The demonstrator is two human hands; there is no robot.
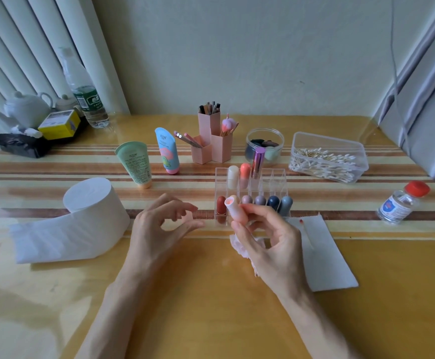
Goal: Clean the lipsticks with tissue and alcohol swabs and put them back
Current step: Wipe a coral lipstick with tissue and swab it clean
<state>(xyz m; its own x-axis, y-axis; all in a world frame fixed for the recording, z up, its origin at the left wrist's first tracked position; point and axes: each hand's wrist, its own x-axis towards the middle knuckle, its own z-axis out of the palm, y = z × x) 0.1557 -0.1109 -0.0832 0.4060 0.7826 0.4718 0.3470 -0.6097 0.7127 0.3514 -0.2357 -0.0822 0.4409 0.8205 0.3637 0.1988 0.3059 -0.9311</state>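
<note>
Acrylic rack [276,177] holds eight lipsticks [273,202]; right hand [268,242] grips one pink lipstick [233,209].

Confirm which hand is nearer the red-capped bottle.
Right. The right hand sits left of the red-capped bottle, across the tissue sheet; the left hand is farther left still.

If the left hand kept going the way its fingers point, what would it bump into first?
Most likely the clear organizer, at its near corner by the dark red lipstick. The left hand points rightward at it, though depth is unclear.
</note>
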